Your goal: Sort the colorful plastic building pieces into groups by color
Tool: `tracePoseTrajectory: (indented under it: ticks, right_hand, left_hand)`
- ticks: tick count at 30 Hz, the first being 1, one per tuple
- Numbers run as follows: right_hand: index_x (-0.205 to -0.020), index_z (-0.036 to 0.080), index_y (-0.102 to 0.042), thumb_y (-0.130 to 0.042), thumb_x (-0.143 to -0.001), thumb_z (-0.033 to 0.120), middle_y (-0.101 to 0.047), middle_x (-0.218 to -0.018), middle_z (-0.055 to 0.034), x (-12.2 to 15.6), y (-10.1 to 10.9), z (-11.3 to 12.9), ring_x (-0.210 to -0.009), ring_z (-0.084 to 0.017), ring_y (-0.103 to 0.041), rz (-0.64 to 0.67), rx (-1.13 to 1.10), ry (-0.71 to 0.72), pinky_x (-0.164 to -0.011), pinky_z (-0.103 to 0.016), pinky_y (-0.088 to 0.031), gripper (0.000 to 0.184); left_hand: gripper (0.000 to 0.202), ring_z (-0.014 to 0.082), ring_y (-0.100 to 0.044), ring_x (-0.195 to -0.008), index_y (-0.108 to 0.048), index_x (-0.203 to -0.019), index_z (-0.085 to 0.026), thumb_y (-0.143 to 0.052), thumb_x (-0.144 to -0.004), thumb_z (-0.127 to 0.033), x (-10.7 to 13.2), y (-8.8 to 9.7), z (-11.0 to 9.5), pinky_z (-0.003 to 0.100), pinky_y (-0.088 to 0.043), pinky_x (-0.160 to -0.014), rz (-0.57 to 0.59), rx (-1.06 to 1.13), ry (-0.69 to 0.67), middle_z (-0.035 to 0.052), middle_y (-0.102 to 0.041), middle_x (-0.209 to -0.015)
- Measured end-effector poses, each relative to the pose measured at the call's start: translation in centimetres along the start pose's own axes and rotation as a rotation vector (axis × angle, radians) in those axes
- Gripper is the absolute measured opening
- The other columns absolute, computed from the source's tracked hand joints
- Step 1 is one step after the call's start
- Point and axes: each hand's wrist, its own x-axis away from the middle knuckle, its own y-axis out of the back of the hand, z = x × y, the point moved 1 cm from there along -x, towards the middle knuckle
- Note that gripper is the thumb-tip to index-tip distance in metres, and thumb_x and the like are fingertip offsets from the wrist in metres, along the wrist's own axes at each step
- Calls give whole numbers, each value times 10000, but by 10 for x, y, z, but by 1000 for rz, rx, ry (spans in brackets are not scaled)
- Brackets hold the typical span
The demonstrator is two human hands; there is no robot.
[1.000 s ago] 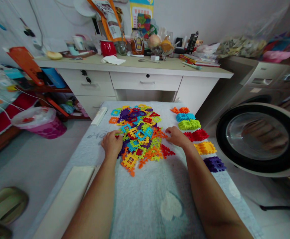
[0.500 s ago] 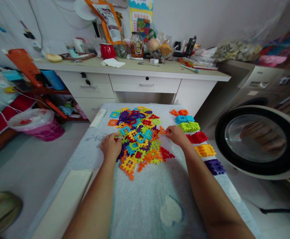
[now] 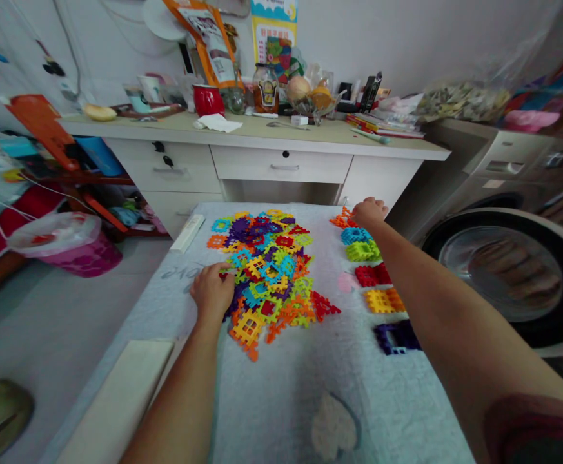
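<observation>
A mixed heap of colourful plastic interlocking building pieces (image 3: 264, 267) lies on the cloth-covered table. Against its left side rests my left hand (image 3: 212, 288), fingers curled in and pressed together; whatever they pinch is hidden. At the far right of the table my right hand (image 3: 369, 212) is closed at the orange building pieces (image 3: 342, 218), its fingertips partly hidden. Below these, sorted piles run toward me: blue pieces (image 3: 356, 236), light green pieces (image 3: 362, 251), red pieces (image 3: 372, 275), yellow pieces (image 3: 382, 300) and dark purple pieces (image 3: 396, 338), some partly behind my right forearm.
A white box (image 3: 187, 233) lies at the table's far left, and a long white panel (image 3: 117, 399) along the near left edge. Behind stands a cluttered desk (image 3: 281, 138) with drawers. On the right is a washing machine with its round door (image 3: 508, 277) open.
My right hand has moved from the heap's right side, where it held an orange piece, away and right to the orange pile. My left hand has stayed at the heap.
</observation>
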Motion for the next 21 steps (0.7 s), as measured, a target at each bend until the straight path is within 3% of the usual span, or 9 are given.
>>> tracePoseTrajectory:
  ticks: [5, 12, 21]
  right_hand:
    - [-1192, 174, -721, -718, -840, 342, -494, -1346, -181, -17, -19, 2, -1284, -375, -376, 80, -3, -53, -1070, -569, -275, 390]
    - [-1231, 146, -694, -679, -864, 344, -501, -1360, -204, -26, -40, 4, -1305, -386, -372, 44, 9, -61, -1099, -602, -237, 417]
    - [-1181, 136, -718, -663, -867, 340, -530, -1332, -208, -21, -42, 4, -1294, -396, -373, 66, 14, -33, -1092, -604, -230, 379]
  left_hand:
    - [297, 324, -579, -1187, -725, -1109, -244, -551, -874, -302, 0, 0, 0, 492, -428, -1026, 4, -10, 2, 108, -681, -1212]
    - [276, 320, -579, -1181, -725, -1086, -252, -566, -866, -301, 0, -2, 1, 497, -423, -1031, -10, 0, -3, 100, -684, -1206]
    - [281, 316, -574, -1190, -725, -1090, -257, -561, -868, -307, 0, -2, 2, 485, -422, -1026, -10, 16, -4, 99, -685, -1209]
